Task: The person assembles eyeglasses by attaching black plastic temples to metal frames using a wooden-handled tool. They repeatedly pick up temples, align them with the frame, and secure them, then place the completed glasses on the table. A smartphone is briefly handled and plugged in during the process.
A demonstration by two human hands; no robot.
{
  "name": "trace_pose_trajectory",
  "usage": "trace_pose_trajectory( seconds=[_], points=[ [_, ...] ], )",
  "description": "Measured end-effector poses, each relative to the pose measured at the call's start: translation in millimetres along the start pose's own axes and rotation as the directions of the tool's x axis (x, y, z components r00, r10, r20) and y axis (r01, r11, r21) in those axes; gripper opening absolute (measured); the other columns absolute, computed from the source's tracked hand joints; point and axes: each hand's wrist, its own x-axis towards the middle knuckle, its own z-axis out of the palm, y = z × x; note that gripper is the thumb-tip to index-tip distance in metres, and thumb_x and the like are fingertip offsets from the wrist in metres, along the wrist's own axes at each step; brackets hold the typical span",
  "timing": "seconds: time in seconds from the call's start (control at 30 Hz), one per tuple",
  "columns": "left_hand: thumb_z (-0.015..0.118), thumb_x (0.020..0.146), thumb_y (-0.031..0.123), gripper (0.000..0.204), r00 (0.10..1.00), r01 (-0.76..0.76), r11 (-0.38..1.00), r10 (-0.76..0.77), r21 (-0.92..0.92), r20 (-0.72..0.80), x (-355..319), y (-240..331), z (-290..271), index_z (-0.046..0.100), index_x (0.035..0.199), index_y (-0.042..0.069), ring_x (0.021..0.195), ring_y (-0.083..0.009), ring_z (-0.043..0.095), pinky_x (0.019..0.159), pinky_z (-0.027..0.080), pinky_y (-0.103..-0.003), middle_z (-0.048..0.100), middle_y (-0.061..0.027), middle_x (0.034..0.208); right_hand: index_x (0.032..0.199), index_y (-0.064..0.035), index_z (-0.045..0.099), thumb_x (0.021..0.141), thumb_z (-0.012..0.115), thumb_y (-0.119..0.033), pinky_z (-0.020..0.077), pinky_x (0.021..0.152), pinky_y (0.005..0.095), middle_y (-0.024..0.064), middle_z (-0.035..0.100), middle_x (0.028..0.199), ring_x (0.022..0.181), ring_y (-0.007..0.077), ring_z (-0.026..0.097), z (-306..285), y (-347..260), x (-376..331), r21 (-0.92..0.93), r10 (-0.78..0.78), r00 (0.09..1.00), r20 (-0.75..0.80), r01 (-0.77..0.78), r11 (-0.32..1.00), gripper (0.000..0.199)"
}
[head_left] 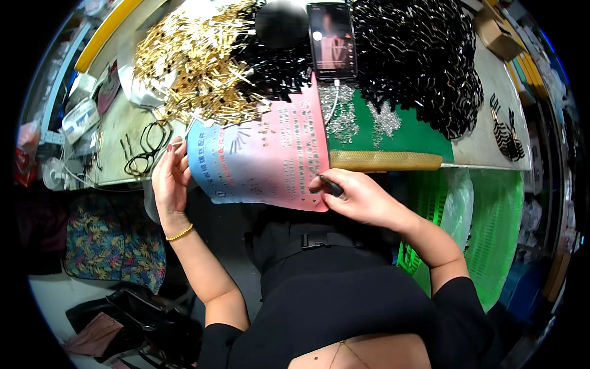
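While the right hand (355, 194) clasps a dark pen-like tool (332, 186) at the pink side of a two-tone sheet (252, 175), the left hand (170, 182) curls beside its blue side, grip impossible to tell. That sheet overhangs the table (488, 150), with gold strips (190, 61) and a phone (332, 40) beyond!
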Motion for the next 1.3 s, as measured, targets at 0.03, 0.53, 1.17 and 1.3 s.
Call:
trace_pose_trajectory(
  seconds=[0.03,0.53,1.17,1.3],
  points=[
    [0.052,0.106,0.033,0.042,0.996,-0.063,0.981,0.072,0.182,-0.045,4,-3,-8,0.062,0.120,-0.005,0.082,-0.0140,0.069,0.063,0.054,-0.027,0.073,-0.0127,0.104,0.118,-0.0034,0.062,0.091,0.059,-0.011,0.0547,0.080,0.0420,0.0152,0.068,0.106,0.095,0.0330,0.068,2,0,-2,-0.146,-0.001,1.000,-0.019,-0.001,0.989,0.029],
    [0.066,0.094,0.019,0.046,0.607,-0.749,-0.067,0.331,0.659,0.723,-82,-48,129,0.061,0.138,0.010,0.134,-0.0307,0.051,0.117,0.032,-0.049,0.060,-0.0086,0.139,0.126,-0.0048,0.060,0.094,0.062,-0.017,0.0553,0.078,0.0414,0.0151,0.069,0.112,0.095,0.0327,0.069,-19,-3,-13,-0.145,0.128,0.991,-0.026,-0.131,0.981,0.035],
    [0.071,0.084,0.002,0.019,0.795,-0.602,0.144,0.207,0.785,0.571,-23,29,-21,0.061,0.100,0.001,0.099,-0.0304,0.054,0.091,0.042,-0.040,0.059,-0.0113,0.100,0.103,0.0002,0.063,0.094,0.068,-0.023,0.0483,0.058,0.0293,0.0026,0.061,0.069,0.062,0.0124,0.060,25,-5,-12,0.393,0.399,0.882,-0.250,-0.284,0.875,0.025],
    [0.065,0.094,0.000,0.008,0.875,-0.484,0.450,0.246,0.751,0.416,-2,15,-29,0.058,0.096,-0.001,0.075,-0.0176,0.055,0.071,0.046,-0.030,0.057,-0.0078,0.086,0.105,-0.0035,0.063,0.096,0.066,-0.023,0.0430,0.049,0.0223,-0.0030,0.057,0.069,0.056,0.0044,0.054,-4,-33,-10,0.550,0.568,0.820,0.072,-0.507,0.664,0.022]
  ],
)
